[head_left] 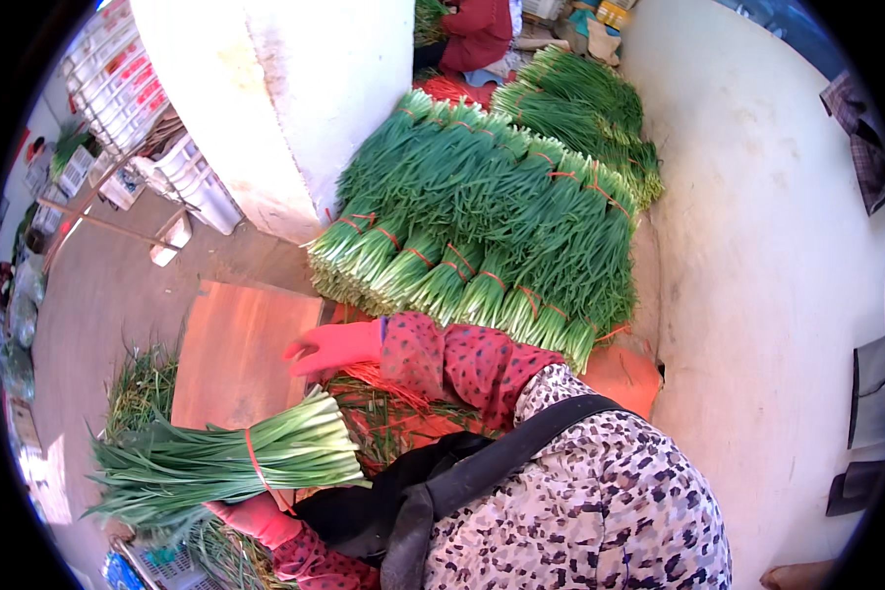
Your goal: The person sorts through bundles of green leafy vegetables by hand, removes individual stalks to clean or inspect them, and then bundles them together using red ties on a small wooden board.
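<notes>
My left hand, in a pinkish-red rubber glove, grips a bundle of garlic chives from below. An orange-red tie circles the bundle; its pale stem ends lie to the right and the green leaves to the left. Above the stem ends, my right hand, gloved the same way, is held out beside a reddish-brown board. Its fingers are apart with nothing in them. Thin red ties lie just below the right wrist. The left fingertips are partly hidden by the leaves.
Tied chive bundles form a large stack ahead, against a white pillar. More bundles lie behind it. A white wall bounds the right side. Loose leaves lie by the board. Someone in a red sleeve is at the far end.
</notes>
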`<state>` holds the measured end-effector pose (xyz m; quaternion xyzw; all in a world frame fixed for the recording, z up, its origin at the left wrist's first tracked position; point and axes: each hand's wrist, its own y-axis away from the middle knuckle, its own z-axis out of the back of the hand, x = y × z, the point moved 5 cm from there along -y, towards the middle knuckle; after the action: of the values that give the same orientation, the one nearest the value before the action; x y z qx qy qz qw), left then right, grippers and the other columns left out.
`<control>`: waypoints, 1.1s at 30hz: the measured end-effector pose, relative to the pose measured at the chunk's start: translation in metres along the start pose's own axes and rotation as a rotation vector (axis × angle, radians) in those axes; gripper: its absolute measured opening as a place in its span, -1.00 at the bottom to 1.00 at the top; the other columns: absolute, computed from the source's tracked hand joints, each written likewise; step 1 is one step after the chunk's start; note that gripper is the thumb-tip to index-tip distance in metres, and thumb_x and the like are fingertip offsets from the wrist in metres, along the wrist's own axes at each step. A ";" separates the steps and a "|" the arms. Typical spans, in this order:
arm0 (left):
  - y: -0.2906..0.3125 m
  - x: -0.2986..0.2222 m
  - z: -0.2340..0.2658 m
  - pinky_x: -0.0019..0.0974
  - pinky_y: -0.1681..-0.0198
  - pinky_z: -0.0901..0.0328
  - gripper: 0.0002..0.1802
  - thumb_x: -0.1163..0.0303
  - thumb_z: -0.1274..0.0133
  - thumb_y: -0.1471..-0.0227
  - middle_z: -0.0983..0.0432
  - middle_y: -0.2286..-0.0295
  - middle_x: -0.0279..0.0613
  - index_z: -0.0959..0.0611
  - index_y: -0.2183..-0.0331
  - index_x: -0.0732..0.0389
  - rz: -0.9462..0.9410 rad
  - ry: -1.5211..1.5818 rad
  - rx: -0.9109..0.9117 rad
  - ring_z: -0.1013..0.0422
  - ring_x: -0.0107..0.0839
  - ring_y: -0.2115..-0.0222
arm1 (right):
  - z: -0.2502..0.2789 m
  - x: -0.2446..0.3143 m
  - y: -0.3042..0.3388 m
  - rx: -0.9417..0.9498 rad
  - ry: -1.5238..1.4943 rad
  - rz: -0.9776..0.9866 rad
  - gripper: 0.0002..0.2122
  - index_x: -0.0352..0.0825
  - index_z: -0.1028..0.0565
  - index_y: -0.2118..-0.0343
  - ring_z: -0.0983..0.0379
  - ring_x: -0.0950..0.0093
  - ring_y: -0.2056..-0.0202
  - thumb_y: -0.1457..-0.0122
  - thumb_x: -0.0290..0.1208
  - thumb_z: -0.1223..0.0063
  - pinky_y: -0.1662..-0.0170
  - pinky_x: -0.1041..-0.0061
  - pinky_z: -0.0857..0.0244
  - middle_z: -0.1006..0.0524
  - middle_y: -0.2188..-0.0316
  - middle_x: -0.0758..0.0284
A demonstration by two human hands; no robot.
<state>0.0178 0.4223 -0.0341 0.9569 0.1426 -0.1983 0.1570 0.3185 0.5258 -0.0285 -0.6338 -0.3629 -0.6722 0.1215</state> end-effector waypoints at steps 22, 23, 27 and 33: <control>0.003 -0.058 -0.025 -0.24 -0.01 -0.26 -0.47 0.19 0.29 -0.21 -0.31 -0.02 0.01 -0.22 -0.17 0.13 0.076 -0.847 -0.015 -0.36 -0.20 0.05 | 0.185 0.083 0.107 -0.677 -0.865 0.846 -0.48 -0.37 -0.33 -0.03 -0.32 0.28 -0.02 -0.13 -0.07 0.01 -0.12 0.24 -0.17 -0.40 -0.02 0.24; 0.018 -0.083 -0.011 -0.19 -0.03 -0.25 -0.47 0.20 0.26 -0.20 -0.31 -0.01 0.05 -0.24 -0.16 0.16 0.007 -0.849 -0.087 -0.34 -0.18 0.04 | 0.208 0.077 0.098 -0.694 -0.887 0.828 -0.47 -0.35 -0.33 -0.04 -0.31 0.27 -0.03 -0.13 -0.04 0.01 -0.11 0.21 -0.17 -0.39 -0.02 0.23; 0.087 -0.166 0.089 -0.16 -0.12 -0.15 -0.48 0.21 0.31 -0.22 -0.21 -0.08 0.04 -0.22 -0.17 0.13 -0.184 -0.727 -0.344 -0.23 -0.15 -0.06 | 0.285 0.016 0.029 -0.766 -0.996 0.581 -0.43 -0.25 -0.28 -0.09 -0.27 0.19 -0.05 -0.11 0.02 0.00 -0.07 0.01 -0.17 -0.34 -0.06 0.21; 0.218 -0.204 0.159 -0.19 -0.21 -0.04 -0.50 0.31 0.36 -0.23 -0.14 -0.12 0.06 -0.18 -0.18 0.18 -0.341 -0.544 -0.783 -0.14 -0.18 -0.13 | 0.274 -0.080 -0.065 -0.987 -0.505 -0.179 -0.29 -0.08 -0.08 -0.18 -0.27 0.08 0.00 -0.02 -0.01 -0.14 0.18 -0.11 -0.29 -0.16 -0.11 0.20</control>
<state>-0.1423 0.1241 -0.0333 0.7030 0.3143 -0.3947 0.5012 0.5002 0.7239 -0.1439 -0.7235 -0.0752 -0.5974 -0.3377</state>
